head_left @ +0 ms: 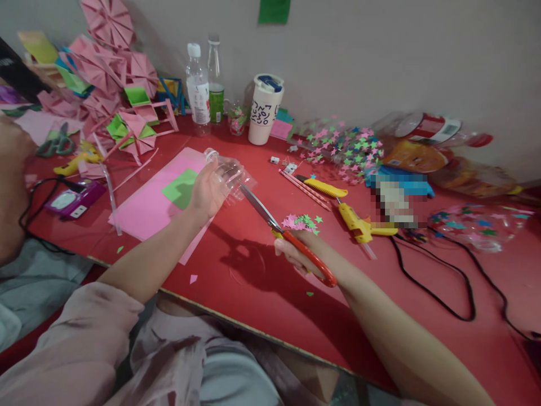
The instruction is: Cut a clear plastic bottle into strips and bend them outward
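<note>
My left hand [209,192] grips a clear plastic bottle [228,172] lying sideways above the red table [262,287], neck pointing left. My right hand [296,254] holds red-handled scissors [291,237], fingers through the handles. The scissor blades reach up-left and touch the bottle's cut end. A small pile of pink and green paper stars [302,221] lies just beyond the right hand.
A pink sheet with a green square [163,197] lies under the left hand. A yellow glue gun [359,225], yellow cutter [325,188], black cables [448,282], bottles [198,90], a white cup [264,110], scattered stars [346,146] and pink paper fans [110,56] surround the spot. Another person sits at the left edge.
</note>
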A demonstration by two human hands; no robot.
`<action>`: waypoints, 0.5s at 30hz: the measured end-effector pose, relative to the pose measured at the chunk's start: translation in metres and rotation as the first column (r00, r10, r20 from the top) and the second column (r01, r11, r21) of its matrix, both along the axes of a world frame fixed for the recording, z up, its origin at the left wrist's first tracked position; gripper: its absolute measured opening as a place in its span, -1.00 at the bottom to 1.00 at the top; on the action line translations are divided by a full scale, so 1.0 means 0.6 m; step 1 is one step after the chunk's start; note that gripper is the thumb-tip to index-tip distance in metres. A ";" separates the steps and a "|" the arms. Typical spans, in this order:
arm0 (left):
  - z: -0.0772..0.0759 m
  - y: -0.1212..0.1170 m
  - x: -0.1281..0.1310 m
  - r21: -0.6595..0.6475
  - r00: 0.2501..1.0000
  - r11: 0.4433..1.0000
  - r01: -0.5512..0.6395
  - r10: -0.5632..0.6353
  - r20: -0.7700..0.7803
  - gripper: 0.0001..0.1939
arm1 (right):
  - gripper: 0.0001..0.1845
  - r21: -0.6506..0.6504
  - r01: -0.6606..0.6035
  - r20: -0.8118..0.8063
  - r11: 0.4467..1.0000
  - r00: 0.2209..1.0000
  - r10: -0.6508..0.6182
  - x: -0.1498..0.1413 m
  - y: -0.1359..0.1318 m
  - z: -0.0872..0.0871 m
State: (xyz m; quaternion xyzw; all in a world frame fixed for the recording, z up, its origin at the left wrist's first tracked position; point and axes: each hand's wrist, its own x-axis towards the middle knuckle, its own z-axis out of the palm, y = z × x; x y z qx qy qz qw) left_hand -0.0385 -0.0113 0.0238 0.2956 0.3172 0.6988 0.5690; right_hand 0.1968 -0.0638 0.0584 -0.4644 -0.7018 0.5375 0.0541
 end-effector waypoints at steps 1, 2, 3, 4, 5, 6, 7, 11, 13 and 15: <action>0.000 0.000 0.000 0.001 1.000 1.000 -0.001 0.001 -0.003 -0.66 | -0.34 0.004 -0.008 -0.002 1.000 1.000 0.008 0.000 -0.001 0.000; 0.000 0.000 0.001 0.002 1.000 1.000 -0.002 0.002 -0.004 -0.66 | -0.33 0.012 -0.015 -0.002 1.000 1.000 0.015 0.000 -0.001 0.000; 0.001 0.000 0.001 0.001 1.000 1.000 -0.001 0.001 -0.003 -0.66 | -0.33 0.019 -0.021 0.000 1.000 1.000 0.021 -0.001 -0.001 -0.001; 0.001 0.000 0.001 -0.001 1.000 1.000 -0.002 0.002 -0.002 -0.66 | -0.32 0.026 -0.024 0.002 0.999 1.000 0.024 -0.001 -0.001 -0.002; 0.001 0.000 0.001 -0.005 1.000 1.000 -0.004 0.004 -0.002 -0.65 | -0.32 0.031 -0.025 0.004 0.999 1.000 0.025 -0.001 -0.001 -0.003; 0.001 0.000 0.001 -0.008 1.000 1.000 -0.008 0.008 -0.003 -0.65 | -0.32 0.036 -0.026 0.002 0.999 1.000 0.025 -0.001 0.000 -0.004; 0.000 0.000 0.002 -0.011 1.000 1.000 -0.010 0.010 -0.006 -0.65 | -0.32 0.037 -0.027 -0.003 0.999 1.000 0.028 -0.001 0.000 -0.005; -0.003 0.002 0.002 0.000 1.000 1.000 0.004 -0.004 -0.015 -0.65 | -0.33 0.013 -0.022 -0.022 1.000 1.000 0.022 0.000 0.001 -0.007; -0.003 0.002 0.003 0.009 1.000 1.000 0.019 -0.019 -0.010 -0.66 | -0.33 -0.001 -0.017 -0.027 1.000 0.999 0.017 0.000 0.000 -0.006; -0.003 0.002 0.003 0.016 1.000 1.000 0.020 -0.020 -0.003 -0.67 | -0.33 -0.013 -0.010 -0.035 1.000 0.999 0.009 -0.001 -0.001 -0.005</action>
